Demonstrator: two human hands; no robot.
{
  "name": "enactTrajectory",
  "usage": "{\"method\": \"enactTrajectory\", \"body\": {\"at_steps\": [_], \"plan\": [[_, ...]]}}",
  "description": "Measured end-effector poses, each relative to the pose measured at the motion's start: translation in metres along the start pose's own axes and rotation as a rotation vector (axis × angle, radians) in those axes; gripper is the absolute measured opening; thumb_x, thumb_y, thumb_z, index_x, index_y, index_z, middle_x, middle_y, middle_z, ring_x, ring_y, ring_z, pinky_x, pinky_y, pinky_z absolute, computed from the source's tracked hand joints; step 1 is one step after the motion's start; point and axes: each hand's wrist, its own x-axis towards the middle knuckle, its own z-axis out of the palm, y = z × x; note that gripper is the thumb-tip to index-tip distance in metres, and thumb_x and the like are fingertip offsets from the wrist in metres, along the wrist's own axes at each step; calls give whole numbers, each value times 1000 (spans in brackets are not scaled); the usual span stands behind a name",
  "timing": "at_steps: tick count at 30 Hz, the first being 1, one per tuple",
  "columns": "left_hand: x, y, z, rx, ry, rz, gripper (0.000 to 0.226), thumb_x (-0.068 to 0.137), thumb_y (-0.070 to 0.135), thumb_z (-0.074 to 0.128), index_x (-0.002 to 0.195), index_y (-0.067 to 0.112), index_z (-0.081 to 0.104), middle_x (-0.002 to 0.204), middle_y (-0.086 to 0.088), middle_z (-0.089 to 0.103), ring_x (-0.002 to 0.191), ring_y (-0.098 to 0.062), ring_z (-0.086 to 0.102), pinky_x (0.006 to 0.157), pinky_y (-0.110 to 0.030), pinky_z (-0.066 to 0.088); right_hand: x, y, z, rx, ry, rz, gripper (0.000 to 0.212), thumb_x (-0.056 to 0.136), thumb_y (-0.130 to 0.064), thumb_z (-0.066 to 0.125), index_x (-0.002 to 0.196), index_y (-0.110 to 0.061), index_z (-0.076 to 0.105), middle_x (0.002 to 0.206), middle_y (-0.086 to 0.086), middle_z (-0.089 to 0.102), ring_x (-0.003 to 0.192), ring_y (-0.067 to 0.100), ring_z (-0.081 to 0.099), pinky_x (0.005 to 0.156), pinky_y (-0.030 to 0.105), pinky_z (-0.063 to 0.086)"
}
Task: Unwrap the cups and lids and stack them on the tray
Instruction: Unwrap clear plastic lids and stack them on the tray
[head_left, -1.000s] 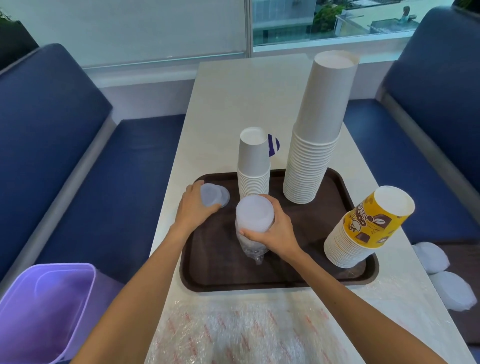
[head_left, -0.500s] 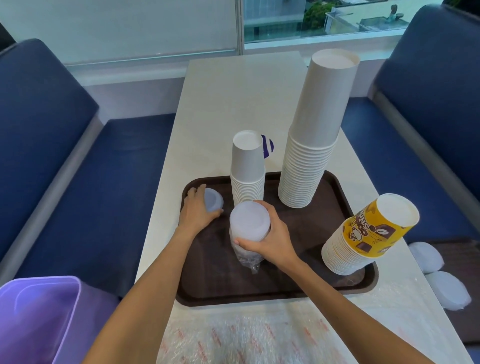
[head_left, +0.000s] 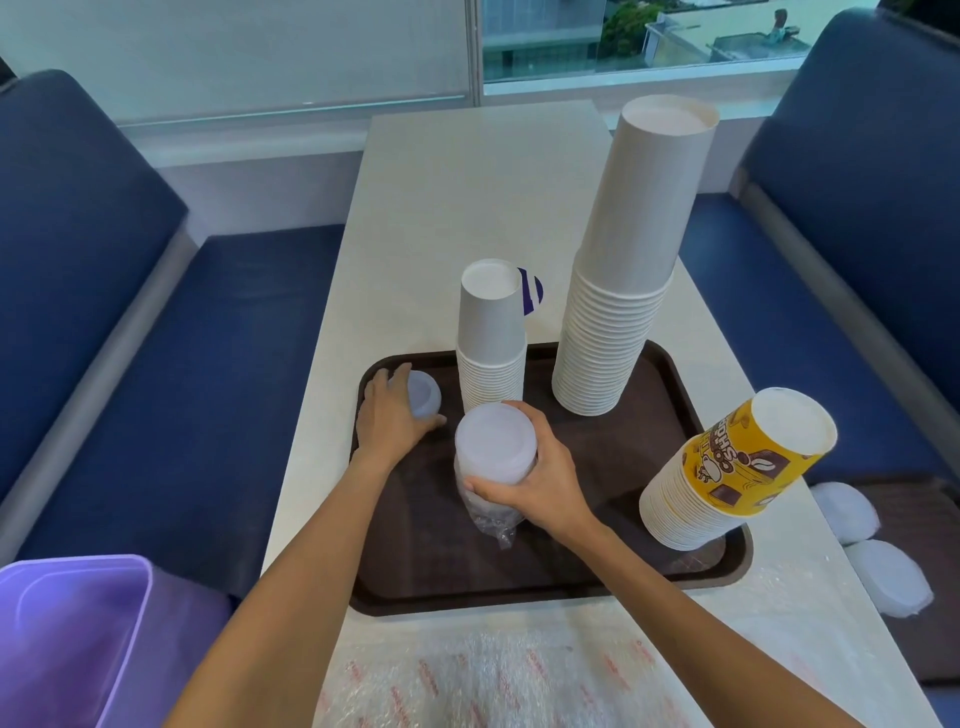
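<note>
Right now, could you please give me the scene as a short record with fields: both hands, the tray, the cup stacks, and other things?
left hand: holds small lids at the tray's far left corner
right hand: grips lid stack, lower part in plastic wrap
tray: brown, on white table
tall cup stack: white, upside down, on tray
short cup stack: white, upside down, on tray
yellow cup stack: leaning, tray's right edge
off tray: purple bin lower left; more lids right
</note>
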Motion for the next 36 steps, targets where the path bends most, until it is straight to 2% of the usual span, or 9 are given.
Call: {"method": "enactTrajectory", "body": {"at_steps": [5,9,13,16,19,25,29,33,36], "plan": [[-8,2,0,-26,105,24,63,81,33,71,133,11,44,136,-11,42,123,-29,43,92,-39,43,0,-1,1,2,-1,-3,80,59,-24,90,117,-44,38,119,-26,48,111,-17,44,91,1,38],[-8,-2,-4,-44,78,27,63,81,27,73,133,9,44,138,-12,42,124,-28,44,96,-38,41,-1,-1,1,3,0,7,80,60,-23,90,118,-43,38,120,-26,47,112,-16,44,91,1,37],[-18,9,-20,-224,211,87,60,81,26,73,132,10,45,138,-9,44,125,-24,45,100,-34,40,-2,-1,4,4,5,9,81,61,-25,89,122,-39,37,121,-26,46,114,-13,44,92,1,37],[-40,27,-41,-419,280,134,41,88,26,66,124,12,53,129,-5,54,116,-19,51,96,-28,43,-5,-4,5,9,16,3,85,61,-29,89,127,-35,36,124,-20,47,116,-5,46,96,8,38],[-68,44,-57,-483,172,204,26,87,28,66,111,17,61,113,2,61,103,-11,58,82,-14,47,-10,-6,6,23,24,12,85,61,-26,89,129,-34,37,126,-15,49,115,2,48,100,18,42],[-101,61,-53,-186,-191,362,77,70,41,80,135,23,43,133,8,46,118,-8,45,95,-21,36,-15,-14,5,63,-15,67,77,65,-8,85,124,-36,44,112,-14,57,104,5,57,95,31,49],[-105,71,-52,-102,-208,359,80,72,37,80,138,22,39,136,3,46,122,-13,46,96,-23,34,-16,-18,7,39,-15,86,74,69,-5,82,132,-22,46,113,-11,55,103,4,54,97,31,48],[-105,72,-53,-28,-219,336,82,75,39,78,142,20,35,139,1,44,124,-15,45,101,-27,36,-17,-25,9,100,-17,162,64,82,-9,73,138,-10,40,131,5,52,122,17,49,101,24,39],[-106,74,-53,-7,-225,321,82,76,40,76,143,20,34,140,0,44,126,-17,45,102,-29,36,-20,-19,5,62,-36,125,72,70,-7,81,132,-19,46,116,-5,58,111,15,58,94,29,48]]}}
